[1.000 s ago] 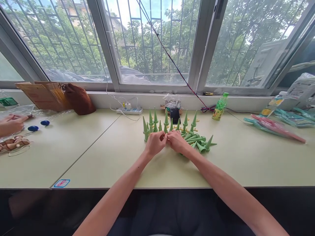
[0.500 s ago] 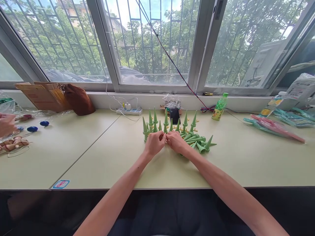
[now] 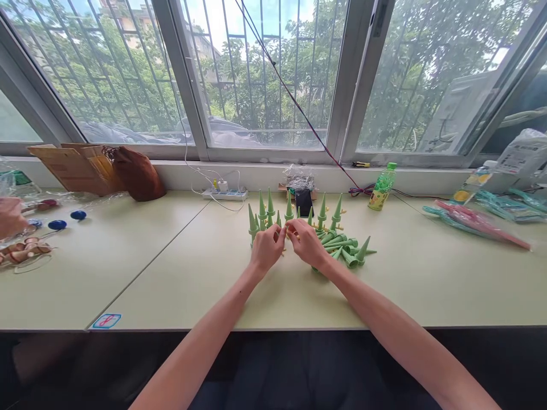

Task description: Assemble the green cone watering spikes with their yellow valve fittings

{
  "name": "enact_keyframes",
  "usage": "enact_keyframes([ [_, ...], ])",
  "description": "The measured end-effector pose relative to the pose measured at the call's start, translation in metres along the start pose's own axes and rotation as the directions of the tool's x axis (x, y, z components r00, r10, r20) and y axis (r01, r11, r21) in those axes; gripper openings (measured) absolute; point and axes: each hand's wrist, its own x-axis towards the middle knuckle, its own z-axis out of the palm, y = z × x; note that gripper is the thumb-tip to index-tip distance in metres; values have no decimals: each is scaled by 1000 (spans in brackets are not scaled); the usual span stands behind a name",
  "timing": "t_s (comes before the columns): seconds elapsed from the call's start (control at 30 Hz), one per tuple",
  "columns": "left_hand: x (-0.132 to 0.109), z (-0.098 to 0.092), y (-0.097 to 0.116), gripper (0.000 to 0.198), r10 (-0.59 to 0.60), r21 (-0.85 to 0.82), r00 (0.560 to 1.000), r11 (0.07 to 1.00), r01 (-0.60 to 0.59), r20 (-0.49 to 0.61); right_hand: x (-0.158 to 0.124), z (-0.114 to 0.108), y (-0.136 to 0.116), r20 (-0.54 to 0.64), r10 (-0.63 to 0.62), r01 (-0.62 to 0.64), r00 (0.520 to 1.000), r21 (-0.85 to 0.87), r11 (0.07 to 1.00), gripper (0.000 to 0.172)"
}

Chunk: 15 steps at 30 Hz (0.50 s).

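Barred windows [image 3: 273,97] back a pale table [image 3: 192,279] — there the left hand [image 3: 267,247] and right hand [image 3: 304,242] nearly meet, fingers curled, any grip too hidden to tell; upright green cones [image 3: 289,212] stand behind — loose cones [image 3: 341,243] lie rightward.

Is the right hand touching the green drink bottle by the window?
Apart. The head view shows it: the right hand is well away from the drink bottle, with green cones and table surface between them.

Head-worn view, forward and downward, facing windows [image 3: 273,85]
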Motion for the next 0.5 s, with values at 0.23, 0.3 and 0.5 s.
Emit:
enact_keyframes([
  [0.23, 0, 1, -1, 33, 5, -108, 1000, 994, -8, -23, -1, 1, 1, -78, -54, 58, 996, 51, 997, 17],
  [0.3, 1, 2, -1, 33, 0, -137, 1000, 991, -3, -21, -1, 1, 1, -93, -50, 55, 994, 52, 997, 16],
  [0.5, 3, 1, 2, 36, -49, -234, 999, 971, 47, -3, 0, 2, 1, -134, -25, 36, 991, 82, 996, 14],
])
